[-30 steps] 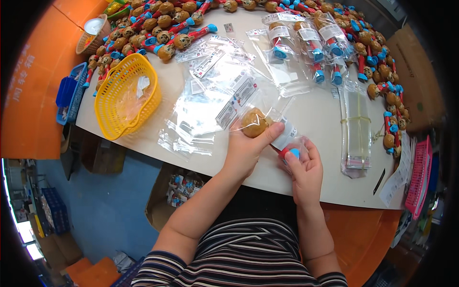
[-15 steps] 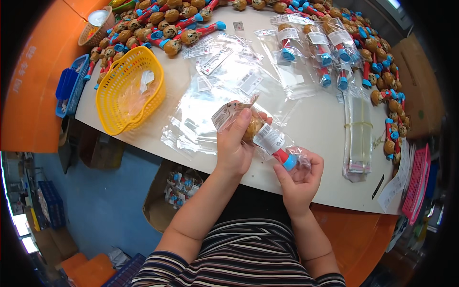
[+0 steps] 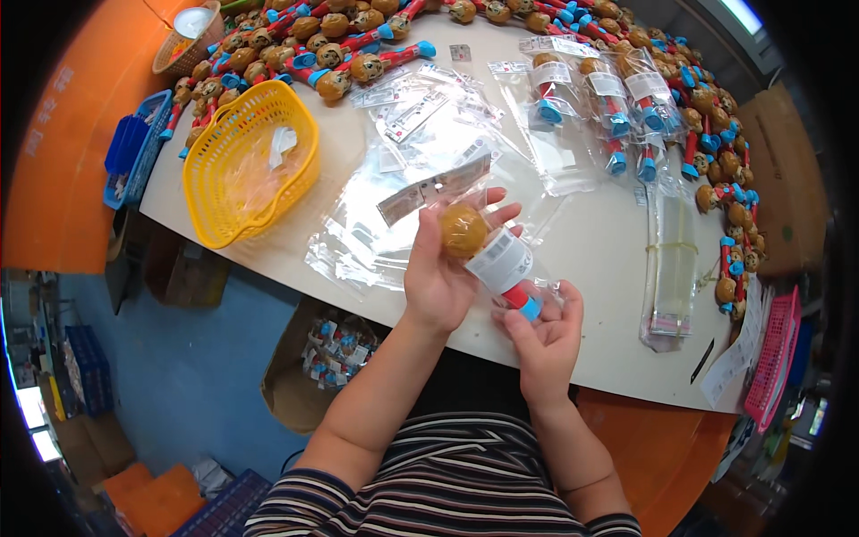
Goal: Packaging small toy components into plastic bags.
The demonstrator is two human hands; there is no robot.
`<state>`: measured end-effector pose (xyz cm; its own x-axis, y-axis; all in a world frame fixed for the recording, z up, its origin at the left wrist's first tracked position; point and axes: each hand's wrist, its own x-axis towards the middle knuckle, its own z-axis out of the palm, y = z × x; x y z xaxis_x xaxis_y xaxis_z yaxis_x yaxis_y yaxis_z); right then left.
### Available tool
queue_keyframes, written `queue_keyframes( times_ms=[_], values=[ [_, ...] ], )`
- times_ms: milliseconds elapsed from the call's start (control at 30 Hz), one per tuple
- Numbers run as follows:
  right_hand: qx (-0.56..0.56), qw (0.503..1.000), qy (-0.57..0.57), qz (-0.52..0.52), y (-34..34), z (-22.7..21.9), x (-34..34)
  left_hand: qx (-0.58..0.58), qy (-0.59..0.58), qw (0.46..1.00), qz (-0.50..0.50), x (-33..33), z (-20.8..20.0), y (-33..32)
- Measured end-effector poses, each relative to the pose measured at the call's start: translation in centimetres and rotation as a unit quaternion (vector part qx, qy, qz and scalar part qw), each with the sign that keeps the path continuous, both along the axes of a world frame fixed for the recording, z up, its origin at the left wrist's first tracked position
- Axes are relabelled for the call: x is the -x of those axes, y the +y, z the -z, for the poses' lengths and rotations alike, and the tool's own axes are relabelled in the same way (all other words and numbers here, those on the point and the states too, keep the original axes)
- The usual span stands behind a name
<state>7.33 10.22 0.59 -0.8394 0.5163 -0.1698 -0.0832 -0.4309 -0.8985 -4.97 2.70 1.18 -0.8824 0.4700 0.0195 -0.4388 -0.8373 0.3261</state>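
Observation:
A bagged toy (image 3: 463,231) with a round brown head, red stem and blue end lies slanted between my hands, above the table's near edge. Around its stem is a white paper label (image 3: 501,261). The clear bag's printed header (image 3: 435,190) stands out past the head. My left hand (image 3: 440,285) cradles the head end, thumb on one side and fingertips reaching out on the other. At the blue end, my right hand (image 3: 548,345) pinches the toy and the crinkled bag bottom between thumb and fingers.
Loose clear bags (image 3: 353,228) spread beyond my hands, with a yellow basket (image 3: 310,166) to their left. Several bagged toys (image 3: 553,85) lie at the back right, near a banded bag bundle (image 3: 673,286). Unbagged toys (image 3: 333,85) line the far edge. Below the table, a cardboard box (image 3: 284,385) holds bagged toys.
The toy has rolled so its plain brown back faces up. My left fingers have loosened and spread, the header card has straightened out, and my right hand has shifted slightly left.

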Motion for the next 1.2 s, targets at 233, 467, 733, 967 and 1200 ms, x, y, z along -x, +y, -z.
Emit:
queue_keyframes(
  times_ms=[233, 467, 733, 967, 1200],
  values=[
    [0.083, 0.993, -0.019, -0.079, 2.0, -1.6, 0.3, 0.260, 0.050, 0.964, 0.008, 0.9, 0.0, -2.0],
    [-0.069, 0.995, -0.061, 0.032, 9.1, -6.5, 2.5, 0.344, 0.154, 0.926, 0.010, 1.8, -2.7, -2.2],
    [-0.237, 0.954, -0.031, 0.180, 32.4, -9.7, 10.1, 0.675, 0.291, 0.648, -0.203, 2.8, -2.5, -6.3],
    [-0.416, 0.828, -0.331, 0.178, 33.5, -7.7, 14.0, 0.699, 0.422, 0.556, -0.154, 2.5, -2.5, -5.6],
    [-0.561, 0.806, -0.086, 0.164, 23.8, -8.1, 8.6, 0.688, 0.528, 0.474, -0.151, 1.9, 0.8, 0.7]
  ],
)
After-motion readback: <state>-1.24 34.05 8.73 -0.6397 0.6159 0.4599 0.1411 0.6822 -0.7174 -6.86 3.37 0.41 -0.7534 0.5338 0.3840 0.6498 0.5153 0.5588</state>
